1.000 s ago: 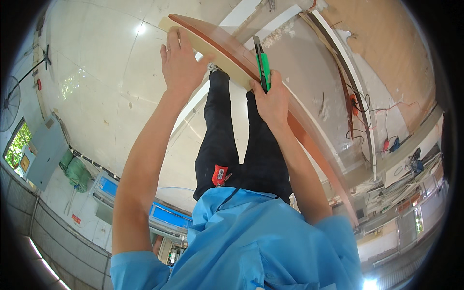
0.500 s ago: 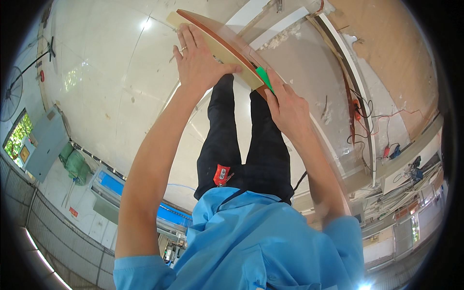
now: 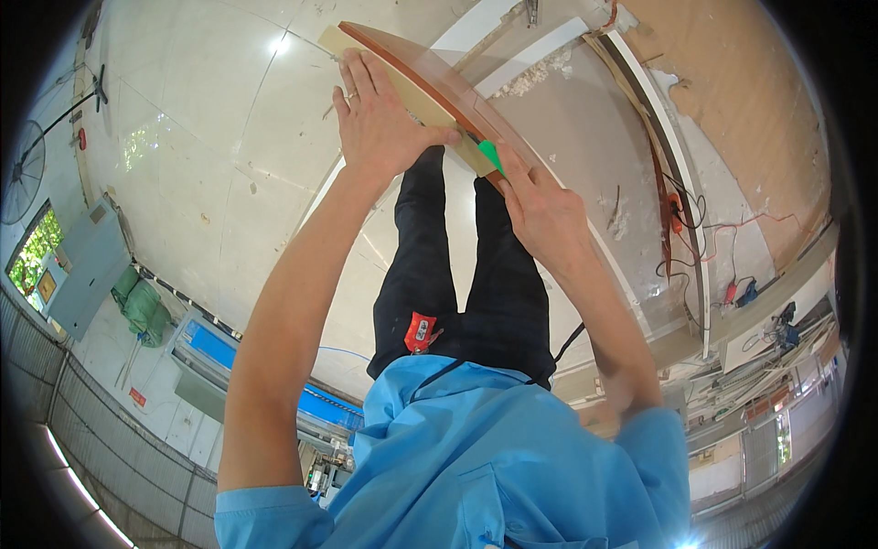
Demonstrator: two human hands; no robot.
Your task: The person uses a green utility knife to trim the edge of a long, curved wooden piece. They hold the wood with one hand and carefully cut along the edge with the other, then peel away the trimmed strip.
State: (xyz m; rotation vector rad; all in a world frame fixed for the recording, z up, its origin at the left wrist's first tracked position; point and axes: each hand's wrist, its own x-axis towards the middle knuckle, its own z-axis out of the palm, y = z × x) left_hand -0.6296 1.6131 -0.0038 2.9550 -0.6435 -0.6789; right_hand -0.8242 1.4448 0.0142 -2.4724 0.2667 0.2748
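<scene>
My left hand (image 3: 380, 128) lies spread, fingers stretched out and thumb held wide, on a long beige strip (image 3: 416, 95). This strip runs diagonally along the reddish-brown edge (image 3: 404, 67) of a board. My right hand (image 3: 547, 215) is closed around a green-handled tool (image 3: 491, 156) at the near end of that edge. The tool's dark tip meets the edge close to my left thumb; its exact shape is too small to make out. My right fingers hide the rear of the handle.
A pale curved frame (image 3: 672, 174) and a brown sheet (image 3: 741, 101) lie to the right, with cables and an orange-red device (image 3: 676, 212) beside them. A red tape measure (image 3: 420, 331) hangs at my waist. A fan (image 3: 23, 169) stands far left.
The green-handled tool and my right fingers have slid a little away from me and leftward along the brown edge, closer to my left thumb. My left hand has barely shifted.
</scene>
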